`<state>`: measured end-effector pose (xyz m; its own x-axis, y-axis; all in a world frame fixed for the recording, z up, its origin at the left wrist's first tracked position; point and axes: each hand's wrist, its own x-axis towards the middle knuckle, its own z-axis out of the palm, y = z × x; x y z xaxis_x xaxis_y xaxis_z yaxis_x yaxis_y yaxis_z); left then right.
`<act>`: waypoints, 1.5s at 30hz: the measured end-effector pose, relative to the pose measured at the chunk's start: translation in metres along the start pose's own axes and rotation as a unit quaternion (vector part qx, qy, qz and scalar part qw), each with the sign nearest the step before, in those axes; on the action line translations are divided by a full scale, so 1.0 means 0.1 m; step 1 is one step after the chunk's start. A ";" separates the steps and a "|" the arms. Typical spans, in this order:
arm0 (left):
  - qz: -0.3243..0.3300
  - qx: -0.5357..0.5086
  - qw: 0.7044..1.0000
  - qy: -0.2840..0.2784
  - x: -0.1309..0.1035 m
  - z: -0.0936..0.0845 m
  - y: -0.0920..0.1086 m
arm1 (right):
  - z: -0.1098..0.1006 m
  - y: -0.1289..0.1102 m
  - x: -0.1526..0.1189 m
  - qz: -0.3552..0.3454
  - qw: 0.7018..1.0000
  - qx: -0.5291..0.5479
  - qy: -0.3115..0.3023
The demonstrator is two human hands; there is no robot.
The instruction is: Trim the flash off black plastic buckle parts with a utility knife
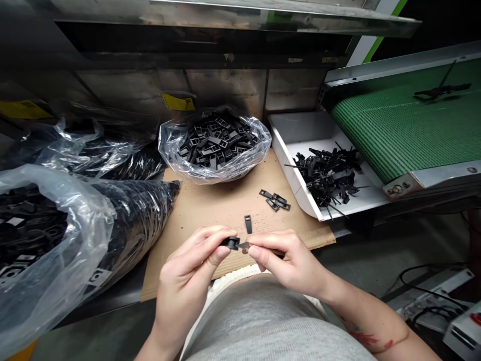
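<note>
My left hand (197,258) pinches a small black plastic part (232,243) between thumb and fingers, above the near edge of the cardboard. Against its right side points the short metal tip of a small knife (244,246), gripped in my right hand (283,258); most of the knife is hidden by the fingers. Just beyond the hands lies a single flat black clip (248,224) with a slot at its far end. A little farther right, several similar black clips (275,199) are grouped on the cardboard sheet (210,205).
An open plastic bag (165,145) of black clips stands behind. Left are larger bags (90,200) of black parts. A white tray (300,193) with black sprue-like pieces sits right, beside a green conveyor belt (409,125) carrying a black piece (441,91). A metal shelf (225,15) overhangs.
</note>
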<state>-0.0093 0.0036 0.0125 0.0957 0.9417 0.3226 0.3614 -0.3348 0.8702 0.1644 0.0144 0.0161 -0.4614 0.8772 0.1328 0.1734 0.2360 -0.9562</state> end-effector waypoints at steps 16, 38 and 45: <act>-0.010 0.031 0.999 0.021 0.03 0.02 0.04 | -0.19 0.09 0.07 0.186 0.904 0.304 -0.236; 0.200 0.098 0.975 -0.013 0.04 -0.04 -0.07 | -0.08 0.02 -0.05 0.062 0.997 0.039 0.012; 0.191 0.094 0.976 -0.041 0.04 -0.06 -0.08 | -0.17 0.02 -0.01 0.129 0.983 0.119 -0.059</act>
<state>-0.0176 0.0098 0.0095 0.3280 0.7509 0.5732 0.4475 -0.6579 0.6058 0.1803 0.0214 0.0187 -0.5285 0.8373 -0.1396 0.0966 -0.1041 -0.9899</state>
